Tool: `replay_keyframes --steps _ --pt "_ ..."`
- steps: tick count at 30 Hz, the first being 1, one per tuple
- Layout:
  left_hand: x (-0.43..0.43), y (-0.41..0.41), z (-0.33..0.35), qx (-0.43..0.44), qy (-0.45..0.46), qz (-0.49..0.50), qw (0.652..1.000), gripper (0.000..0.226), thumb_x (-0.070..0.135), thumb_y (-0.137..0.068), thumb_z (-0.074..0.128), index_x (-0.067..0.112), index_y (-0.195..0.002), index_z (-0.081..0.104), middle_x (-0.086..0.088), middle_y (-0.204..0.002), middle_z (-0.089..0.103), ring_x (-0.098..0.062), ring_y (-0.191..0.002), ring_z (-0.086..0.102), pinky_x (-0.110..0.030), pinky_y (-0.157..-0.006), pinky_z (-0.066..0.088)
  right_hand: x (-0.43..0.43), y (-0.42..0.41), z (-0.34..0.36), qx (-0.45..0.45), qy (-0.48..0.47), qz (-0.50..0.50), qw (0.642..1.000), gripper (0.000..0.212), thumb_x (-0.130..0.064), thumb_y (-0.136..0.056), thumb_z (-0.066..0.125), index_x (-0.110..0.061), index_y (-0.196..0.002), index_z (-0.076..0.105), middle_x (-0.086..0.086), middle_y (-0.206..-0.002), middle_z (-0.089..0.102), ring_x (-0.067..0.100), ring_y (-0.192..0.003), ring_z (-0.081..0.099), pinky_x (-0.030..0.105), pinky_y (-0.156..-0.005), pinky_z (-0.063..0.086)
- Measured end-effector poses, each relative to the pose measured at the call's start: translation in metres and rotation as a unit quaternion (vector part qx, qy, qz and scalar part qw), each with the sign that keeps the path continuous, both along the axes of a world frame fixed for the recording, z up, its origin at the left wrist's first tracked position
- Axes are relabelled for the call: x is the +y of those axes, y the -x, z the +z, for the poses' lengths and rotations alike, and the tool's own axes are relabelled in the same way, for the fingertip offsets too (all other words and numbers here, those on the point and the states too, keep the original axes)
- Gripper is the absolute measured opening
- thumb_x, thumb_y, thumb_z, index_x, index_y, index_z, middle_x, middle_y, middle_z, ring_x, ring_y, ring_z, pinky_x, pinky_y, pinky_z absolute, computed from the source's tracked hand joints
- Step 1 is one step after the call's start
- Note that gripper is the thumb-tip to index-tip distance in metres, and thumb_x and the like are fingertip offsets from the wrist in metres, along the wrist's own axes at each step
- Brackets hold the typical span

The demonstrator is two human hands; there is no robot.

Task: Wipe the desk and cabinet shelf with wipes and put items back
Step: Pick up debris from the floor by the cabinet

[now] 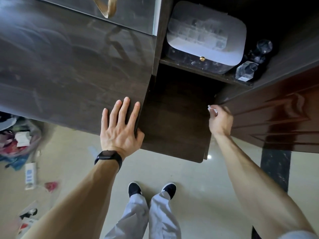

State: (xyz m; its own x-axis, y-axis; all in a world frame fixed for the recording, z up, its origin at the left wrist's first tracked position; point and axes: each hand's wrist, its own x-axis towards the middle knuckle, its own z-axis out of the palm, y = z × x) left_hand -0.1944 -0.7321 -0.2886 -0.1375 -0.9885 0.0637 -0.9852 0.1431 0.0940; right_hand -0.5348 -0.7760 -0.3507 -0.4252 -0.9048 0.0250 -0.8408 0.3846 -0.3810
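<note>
A dark wooden desk top [69, 66] fills the upper left, with faint streaks on its surface. My left hand [120, 125] lies flat on its right front corner, fingers straight and the thumb hooked over the edge. Right of the desk, a lower dark cabinet shelf [176, 121] stands bare. My right hand [220, 119] is at that shelf's right edge, its fingers pinching a small white wipe [212, 108]. On the upper shelf sit a white-lidded box [205, 33] with a gold knob and some clear glass bottles [246, 70].
A glossy reddish wooden door panel [284, 118] stands at the right. On the tiled floor at left lie a pile of colourful items [15, 140], a white pack [30, 175] and scraps. My feet [151, 188] stand below the shelf. A gold ribbon [107, 7] hangs at the top.
</note>
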Motion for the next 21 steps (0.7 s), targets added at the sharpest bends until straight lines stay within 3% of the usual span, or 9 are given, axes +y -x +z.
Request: replay_keyframes --steps 5,7,9,11,13,17,21 --pt "0.0 -0.001 -0.003 -0.004 0.013 -0.003 1.0 0.084 0.038 -0.077 0.058 0.025 -0.156 0.034 -0.01 -0.162 0.03 -0.033 -0.149 0.026 -0.057 -0.12 0.016 0.047 -0.008 -0.034 -0.019 0.018 -0.009 1.0 0.019 -0.01 -0.091 0.061 -0.014 -0.104 0.074 0.012 -0.092 0.066 0.033 -0.083 0.061 0.03 -0.075 0.047" --pt "0.001 -0.001 -0.002 0.003 0.006 -0.004 1.0 0.084 0.038 -0.077 0.057 0.024 -0.156 0.033 -0.01 -0.162 0.03 -0.033 -0.149 0.026 -0.057 -0.12 0.016 0.098 -0.023 -0.028 -0.037 0.006 -0.008 0.999 0.018 -0.006 -0.088 0.065 -0.015 -0.101 0.075 0.01 -0.089 0.065 0.03 -0.083 0.06 0.023 -0.075 0.042" --pt "0.001 -0.001 0.001 0.009 -0.008 -0.002 1.0 0.084 0.038 -0.077 0.055 0.024 -0.156 0.031 -0.01 -0.162 0.029 -0.033 -0.149 0.024 -0.057 -0.12 0.015 0.164 -0.039 -0.022 -0.074 -0.055 0.002 0.996 0.018 -0.006 -0.088 0.067 -0.019 -0.097 0.074 0.007 -0.087 0.064 0.023 -0.081 0.06 0.015 -0.071 0.036" --pt "0.0 -0.001 0.005 0.019 -0.024 0.001 1.0 0.085 0.039 -0.077 0.054 0.024 -0.157 0.03 -0.01 -0.163 0.027 -0.033 -0.15 0.022 -0.058 -0.121 0.014 0.22 -0.048 -0.018 -0.119 -0.152 0.008 0.981 0.017 -0.009 -0.088 0.067 -0.026 -0.087 0.068 0.002 -0.08 0.061 0.021 -0.073 0.059 0.018 -0.065 0.036" --pt "0.001 0.0 0.006 0.023 -0.034 0.0 0.999 0.085 0.04 -0.077 0.054 0.025 -0.157 0.029 -0.01 -0.163 0.026 -0.033 -0.15 0.021 -0.058 -0.121 0.013 0.244 -0.048 -0.014 -0.131 -0.19 -0.031 0.973 0.019 -0.01 -0.087 0.068 -0.025 -0.079 0.059 -0.004 -0.073 0.053 0.013 -0.063 0.051 0.022 -0.06 0.034" --pt "0.001 0.0 0.002 0.014 -0.025 0.003 1.0 0.085 0.04 -0.077 0.054 0.026 -0.157 0.028 -0.01 -0.163 0.026 -0.033 -0.15 0.021 -0.057 -0.121 0.013 0.188 -0.043 0.002 -0.136 -0.06 -0.082 0.985 0.016 -0.007 -0.088 0.062 -0.022 -0.087 0.067 -0.006 -0.084 0.053 0.001 -0.07 0.046 0.018 -0.069 0.039" --pt "0.003 0.001 0.002 0.001 -0.036 0.0 0.999 0.085 0.04 -0.08 0.056 0.026 -0.158 0.025 -0.009 -0.164 0.023 -0.032 -0.151 0.018 -0.056 -0.123 0.012 0.15 -0.039 -0.008 -0.126 -0.037 -0.082 0.988 0.012 -0.01 -0.091 0.064 -0.016 -0.097 0.072 0.007 -0.096 0.063 0.022 -0.078 0.063 0.024 -0.072 0.047"
